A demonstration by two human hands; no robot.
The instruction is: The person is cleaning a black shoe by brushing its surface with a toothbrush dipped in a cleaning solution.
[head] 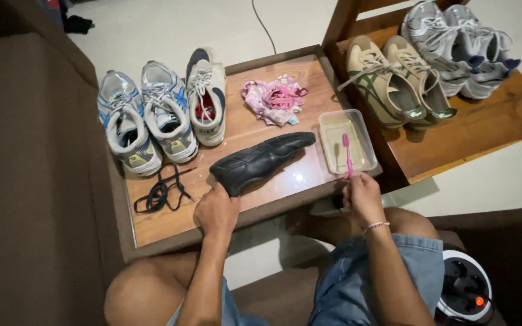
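The black shoe (261,162) in the left hand (215,211) is looking like smooth leather with a dull sheen. The right hand (362,196) is pinching a glossy pink plastic toothbrush (347,152), which is reaching into a clear plastic tray (367,142) at one o'clock. The table (243,130) is showing varnished wood, reflecting light. At twelve o'clock, a crumpled pink cloth (274,99) is lying matt and soft. Black woven laces (161,192) are lying at nine o'clock.
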